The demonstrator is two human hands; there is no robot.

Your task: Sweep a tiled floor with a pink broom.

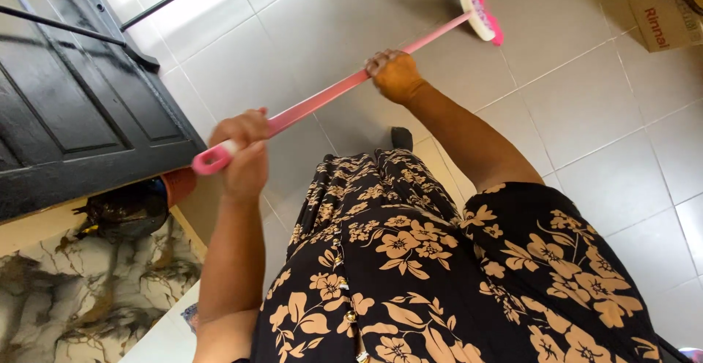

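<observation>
We see both hands closed around a pink broom handle (322, 99). The left hand (244, 151) grips near the looped end; the right hand (395, 76) grips farther along, toward the head. The broom head (480, 4), pink with pale bristles, rests on the grey tiled floor (586, 114). A dark door (73, 114) stands left, a cardboard box (659, 8) top right.

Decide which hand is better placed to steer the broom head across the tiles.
Probably the right hand: it grips the pink broom handle lower down, nearer the broom head, while the left hand holds the top end.
</observation>
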